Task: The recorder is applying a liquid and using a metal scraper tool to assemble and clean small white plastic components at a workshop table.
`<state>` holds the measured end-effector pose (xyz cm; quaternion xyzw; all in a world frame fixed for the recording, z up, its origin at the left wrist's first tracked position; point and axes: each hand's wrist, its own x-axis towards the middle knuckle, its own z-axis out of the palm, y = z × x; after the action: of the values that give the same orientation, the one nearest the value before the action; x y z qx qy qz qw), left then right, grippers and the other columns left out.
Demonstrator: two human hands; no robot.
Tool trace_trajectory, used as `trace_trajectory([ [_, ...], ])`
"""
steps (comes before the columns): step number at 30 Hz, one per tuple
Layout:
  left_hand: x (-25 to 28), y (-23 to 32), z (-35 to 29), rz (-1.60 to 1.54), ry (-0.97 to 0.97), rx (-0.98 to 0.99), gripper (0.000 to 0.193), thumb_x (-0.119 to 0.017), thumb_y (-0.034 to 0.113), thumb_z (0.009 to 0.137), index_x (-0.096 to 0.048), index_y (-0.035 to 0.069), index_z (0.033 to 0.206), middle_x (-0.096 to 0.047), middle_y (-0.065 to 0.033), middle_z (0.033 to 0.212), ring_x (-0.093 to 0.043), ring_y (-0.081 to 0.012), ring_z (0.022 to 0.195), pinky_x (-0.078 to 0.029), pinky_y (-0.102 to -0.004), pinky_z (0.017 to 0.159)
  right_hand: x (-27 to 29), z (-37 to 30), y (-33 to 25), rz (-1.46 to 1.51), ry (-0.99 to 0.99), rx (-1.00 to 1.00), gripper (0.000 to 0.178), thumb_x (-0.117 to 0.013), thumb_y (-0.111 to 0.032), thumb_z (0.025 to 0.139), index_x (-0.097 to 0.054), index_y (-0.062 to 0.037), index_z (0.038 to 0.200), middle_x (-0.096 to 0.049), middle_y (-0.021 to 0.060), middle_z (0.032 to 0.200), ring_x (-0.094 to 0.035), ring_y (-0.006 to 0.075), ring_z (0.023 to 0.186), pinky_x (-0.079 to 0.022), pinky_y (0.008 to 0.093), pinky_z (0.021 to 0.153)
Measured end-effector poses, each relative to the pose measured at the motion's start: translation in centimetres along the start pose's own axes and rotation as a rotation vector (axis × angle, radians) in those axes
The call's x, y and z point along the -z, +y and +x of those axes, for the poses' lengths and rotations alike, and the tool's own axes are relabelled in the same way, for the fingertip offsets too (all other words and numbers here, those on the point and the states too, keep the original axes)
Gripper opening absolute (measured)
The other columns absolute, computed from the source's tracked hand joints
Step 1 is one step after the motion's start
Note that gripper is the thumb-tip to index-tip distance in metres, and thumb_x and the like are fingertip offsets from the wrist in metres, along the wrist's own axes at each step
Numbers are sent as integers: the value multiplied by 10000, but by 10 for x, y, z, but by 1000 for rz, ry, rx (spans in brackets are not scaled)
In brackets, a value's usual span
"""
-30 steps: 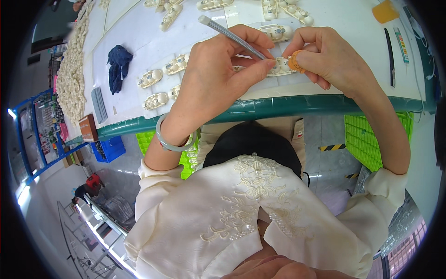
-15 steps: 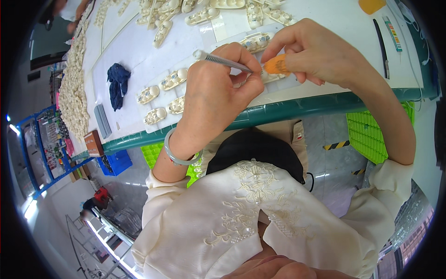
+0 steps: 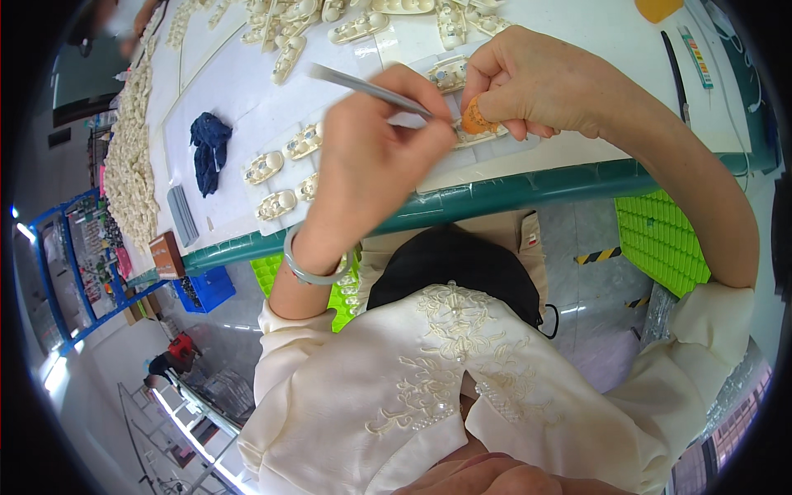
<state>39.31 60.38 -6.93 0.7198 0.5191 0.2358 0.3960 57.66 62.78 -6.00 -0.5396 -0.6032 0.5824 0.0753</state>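
Observation:
My left hand (image 3: 367, 157), a grey bangle at its wrist, grips a slim silver pen-like tool (image 3: 355, 82). The tool's tip points toward my right hand. My right hand (image 3: 536, 87) pinches a small orange piece (image 3: 476, 120) with dark print between thumb and fingers. That piece lies against a cream moulded plastic part (image 3: 478, 139) on the table, partly hidden by both hands. Just beyond sits another cream part (image 3: 450, 74) with small grey round inserts. To the left of my left hand are more such parts (image 3: 264, 167), also lying on the table.
A dark blue cloth (image 3: 209, 148) and a grey bar (image 3: 181, 216) lie at the left. Beyond them runs a long heap of cream parts (image 3: 130, 157). More cream parts (image 3: 359, 27) lie at the back. A green edge (image 3: 528, 190) borders the table. A black strip (image 3: 675, 74) lies at right.
My left hand has shifted slightly left and blurs, its tool now lying flatter. My right hand has brought the orange piece slightly left, down against the cream part.

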Motion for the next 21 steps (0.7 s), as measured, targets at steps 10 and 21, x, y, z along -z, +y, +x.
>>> trace_trajectory([
  [10, 42, -19, -30, -204, 54, 27, 162, -647, 10, 770, -598, -37, 917, -626, -53, 865, -612, -119, 841, -483, -256, 828, 1, 2, -5, -47, 22, -28, 120, -576, -118, 708, -610, -16, 762, -524, 17, 533, -428, 72, 416, -334, 226, 380],
  [21, 27, -34, -30, -105, 69, -63, 117, -665, 26, 763, -605, -16, 854, -650, -79, 809, -657, -156, 763, -509, -224, 663, -1, 0, -2, 19, 33, -71, 137, -614, -116, 719, -602, 2, 788, -508, 17, 534, -408, 49, 401, -318, 198, 358],
])
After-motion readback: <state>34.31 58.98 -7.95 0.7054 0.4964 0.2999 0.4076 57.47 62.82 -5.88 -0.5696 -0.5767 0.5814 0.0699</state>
